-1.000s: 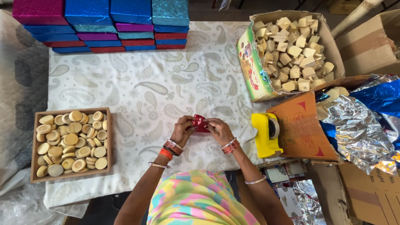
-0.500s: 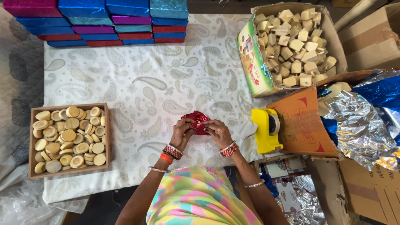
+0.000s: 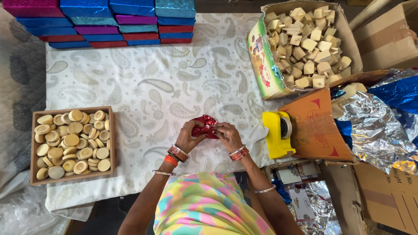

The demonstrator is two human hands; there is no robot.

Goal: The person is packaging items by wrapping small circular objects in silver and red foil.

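The fingers of both hands are curled closed around a small red foil packet (image 3: 206,126), pinching its edges from two sides. The left hand (image 3: 187,135) holds the left part of it and the right hand (image 3: 228,135) holds the right part, with the thumbs pressing on the foil. The packet is just above the white patterned cloth (image 3: 152,87), near the front edge of the table, between the wooden tray (image 3: 72,144) of round discs and the yellow tape dispenser (image 3: 278,134).

I judge the wrapping to be in the middle stage: the foil already covers what is inside, so I cannot see the inner thing, but the top is loose and crumpled, and no tape is visible on it. Folding flat and sealing seem to remain.

The long axis of the packet runs left to right, across the person's body, and the loose crumpled end points away, toward the stack of coloured boxes (image 3: 109,21). A carton of wooden blocks (image 3: 305,43) stands at the far right.
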